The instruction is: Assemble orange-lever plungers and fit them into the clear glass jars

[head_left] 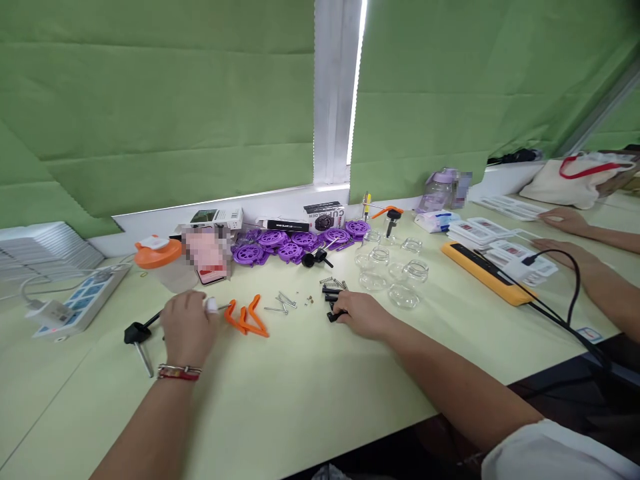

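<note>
Left hand [189,327]: fingers are curled beside orange handles [256,321]; whether anything is gripped cannot be told.
Right hand [361,313]: a small black part [333,317] is pinched by the fingertips near springs [334,283].
Glass jars [403,296]: clear, grouped beyond the right hand.
Orange-lidded cup [163,256]: contents cannot be made out.

Printed box [324,217]: "CUP", "HOLDER". Black-fronted box [285,225]: white lettering, too small to read.

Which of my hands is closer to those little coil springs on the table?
Right. Your right hand is close by the coil springs, on their near right side; your left hand is farther away, off to their left, beyond the orange plastic pieces.
</note>
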Demonstrator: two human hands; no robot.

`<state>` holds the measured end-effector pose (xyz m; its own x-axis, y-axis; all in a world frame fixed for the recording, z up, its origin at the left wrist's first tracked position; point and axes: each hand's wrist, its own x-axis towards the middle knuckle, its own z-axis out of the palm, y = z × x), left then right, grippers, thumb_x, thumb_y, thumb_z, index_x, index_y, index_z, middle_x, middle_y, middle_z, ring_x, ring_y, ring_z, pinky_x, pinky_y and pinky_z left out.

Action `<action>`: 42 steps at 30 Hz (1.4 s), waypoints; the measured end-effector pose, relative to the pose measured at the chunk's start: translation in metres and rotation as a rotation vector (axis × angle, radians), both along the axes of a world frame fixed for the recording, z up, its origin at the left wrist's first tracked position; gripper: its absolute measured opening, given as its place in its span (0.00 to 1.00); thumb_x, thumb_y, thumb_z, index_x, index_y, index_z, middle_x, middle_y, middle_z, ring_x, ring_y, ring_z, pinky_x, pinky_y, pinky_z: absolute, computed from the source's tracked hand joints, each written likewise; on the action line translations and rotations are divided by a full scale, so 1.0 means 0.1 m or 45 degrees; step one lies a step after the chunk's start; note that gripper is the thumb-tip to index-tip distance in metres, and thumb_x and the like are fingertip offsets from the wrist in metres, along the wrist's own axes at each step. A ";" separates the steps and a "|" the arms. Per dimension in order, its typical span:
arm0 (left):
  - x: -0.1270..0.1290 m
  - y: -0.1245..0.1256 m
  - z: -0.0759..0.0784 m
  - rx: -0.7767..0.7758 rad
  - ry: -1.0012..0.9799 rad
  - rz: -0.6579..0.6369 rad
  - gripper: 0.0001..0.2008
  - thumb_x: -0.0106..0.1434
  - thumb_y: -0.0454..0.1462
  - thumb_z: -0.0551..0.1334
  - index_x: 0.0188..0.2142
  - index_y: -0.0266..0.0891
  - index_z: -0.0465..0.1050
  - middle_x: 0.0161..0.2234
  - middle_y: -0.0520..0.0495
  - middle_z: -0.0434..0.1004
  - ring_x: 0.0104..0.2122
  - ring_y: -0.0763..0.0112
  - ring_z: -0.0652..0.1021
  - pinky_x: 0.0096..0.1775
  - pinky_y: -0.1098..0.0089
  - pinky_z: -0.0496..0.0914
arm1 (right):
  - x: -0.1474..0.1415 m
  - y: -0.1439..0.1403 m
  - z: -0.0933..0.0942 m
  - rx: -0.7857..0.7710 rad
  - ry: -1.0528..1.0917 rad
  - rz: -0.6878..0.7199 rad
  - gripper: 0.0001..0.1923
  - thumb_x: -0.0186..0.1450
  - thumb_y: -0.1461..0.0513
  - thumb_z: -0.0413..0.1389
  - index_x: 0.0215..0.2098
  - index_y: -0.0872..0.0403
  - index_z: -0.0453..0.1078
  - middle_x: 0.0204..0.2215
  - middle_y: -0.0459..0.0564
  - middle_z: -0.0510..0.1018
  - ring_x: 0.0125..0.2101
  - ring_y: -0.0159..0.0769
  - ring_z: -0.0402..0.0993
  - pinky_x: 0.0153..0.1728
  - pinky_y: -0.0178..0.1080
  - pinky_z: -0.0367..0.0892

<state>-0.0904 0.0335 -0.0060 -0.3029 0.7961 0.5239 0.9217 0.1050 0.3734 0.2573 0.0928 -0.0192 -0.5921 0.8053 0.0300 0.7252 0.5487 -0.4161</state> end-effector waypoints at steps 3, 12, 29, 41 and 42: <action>0.57 -0.10 0.03 0.058 -0.864 -0.534 0.14 0.46 0.31 0.66 0.35 0.40 0.75 0.43 0.38 0.72 0.52 0.48 0.65 0.56 0.55 0.54 | -0.07 -0.10 0.00 -0.080 0.109 -0.001 0.06 0.60 0.65 0.55 0.35 0.52 0.73 0.35 0.47 0.74 0.36 0.35 0.69 0.35 0.34 0.60; 1.32 -0.28 -0.30 -0.283 -1.056 -1.109 0.15 0.56 0.32 0.61 0.45 0.43 0.74 0.39 0.43 0.76 0.37 0.62 0.74 0.41 0.64 0.67 | -0.47 -0.39 -0.12 -0.662 0.819 0.085 0.08 0.62 0.62 0.52 0.38 0.56 0.70 0.29 0.46 0.75 0.30 0.30 0.69 0.31 0.32 0.63; 1.08 -0.23 -0.24 -0.511 -0.813 -0.938 0.05 0.54 0.36 0.61 0.30 0.37 0.72 0.22 0.53 0.64 0.22 0.77 0.61 0.25 0.75 0.58 | -0.03 0.67 -0.08 0.052 -0.053 -0.275 0.08 0.59 0.69 0.53 0.30 0.55 0.74 0.34 0.50 0.72 0.33 0.33 0.67 0.31 0.32 0.56; 1.08 -0.25 -0.25 -0.533 -0.738 -1.003 0.06 0.59 0.37 0.57 0.34 0.37 0.69 0.25 0.52 0.67 0.25 0.76 0.65 0.28 0.74 0.62 | -0.14 0.47 0.05 0.077 0.130 -0.221 0.10 0.62 0.67 0.50 0.33 0.56 0.74 0.36 0.52 0.73 0.34 0.32 0.69 0.36 0.33 0.59; 1.08 -0.24 -0.25 -0.520 -0.746 -1.018 0.06 0.60 0.37 0.56 0.35 0.38 0.68 0.27 0.51 0.68 0.26 0.75 0.66 0.30 0.74 0.63 | -0.17 0.38 0.08 0.051 0.228 -0.139 0.09 0.62 0.66 0.50 0.34 0.55 0.74 0.36 0.51 0.73 0.34 0.32 0.69 0.36 0.32 0.60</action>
